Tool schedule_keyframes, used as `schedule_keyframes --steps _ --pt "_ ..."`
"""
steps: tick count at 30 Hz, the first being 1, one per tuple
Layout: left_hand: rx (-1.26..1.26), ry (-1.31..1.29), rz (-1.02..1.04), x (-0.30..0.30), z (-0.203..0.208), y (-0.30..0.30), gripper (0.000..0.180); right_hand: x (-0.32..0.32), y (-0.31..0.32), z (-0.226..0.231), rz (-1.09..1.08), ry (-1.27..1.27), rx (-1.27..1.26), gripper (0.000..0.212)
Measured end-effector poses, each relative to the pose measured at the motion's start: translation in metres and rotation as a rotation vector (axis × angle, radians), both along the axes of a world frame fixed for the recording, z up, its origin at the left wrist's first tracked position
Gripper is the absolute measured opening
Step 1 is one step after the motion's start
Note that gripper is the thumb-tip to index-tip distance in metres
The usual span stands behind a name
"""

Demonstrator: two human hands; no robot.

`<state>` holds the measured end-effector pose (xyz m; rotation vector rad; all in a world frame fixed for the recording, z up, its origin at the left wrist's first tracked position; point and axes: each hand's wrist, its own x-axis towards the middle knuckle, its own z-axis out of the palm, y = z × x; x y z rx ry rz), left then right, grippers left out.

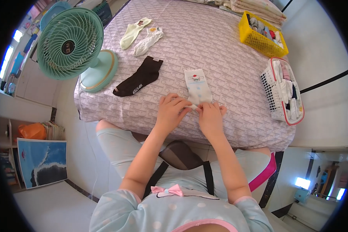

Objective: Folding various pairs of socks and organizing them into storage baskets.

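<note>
A white sock (199,89) with a small red and grey picture and pale blue marks lies flat on the patterned bed cover (236,112), its near end toward me. My left hand (171,109) pinches the sock's near end from the left, thumb and fingers together. From the right, my right hand (211,116) pinches the same end, close beside the left. Left of my hands lies a dark brown sock (141,78) with pale lettering. Farther off are a pale yellow-green sock (133,34) and a white textured sock (148,43) with an orange decoration at its cuff.
A green fan (106,71) stands at the left edge of the bed. On the right are a yellow basket (259,40) of rolled items and a white basket (273,100) with red trim, also filled with folded cloth. Folded bedding (255,9) lies at the far edge.
</note>
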<state>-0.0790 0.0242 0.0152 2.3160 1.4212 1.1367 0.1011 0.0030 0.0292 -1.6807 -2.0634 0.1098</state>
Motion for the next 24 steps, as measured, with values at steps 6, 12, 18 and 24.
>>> schedule_keyframes --steps 6,12,18,24 --pt "-0.184 0.025 -0.094 -0.006 0.012 0.009 0.020 0.003 -0.007 0.006 0.149 -0.098 0.289 0.014" --pt "-0.081 0.005 0.080 0.006 0.015 0.002 0.023 0.005 0.002 -0.006 0.129 0.044 0.247 0.013" --pt "0.068 0.109 -0.057 -0.001 0.010 0.001 0.025 0.008 0.008 -0.008 0.139 0.082 0.225 0.016" --pt "-0.061 0.169 -0.044 0.000 0.015 0.009 0.026 0.019 -0.001 -0.011 0.221 0.044 0.223 0.019"
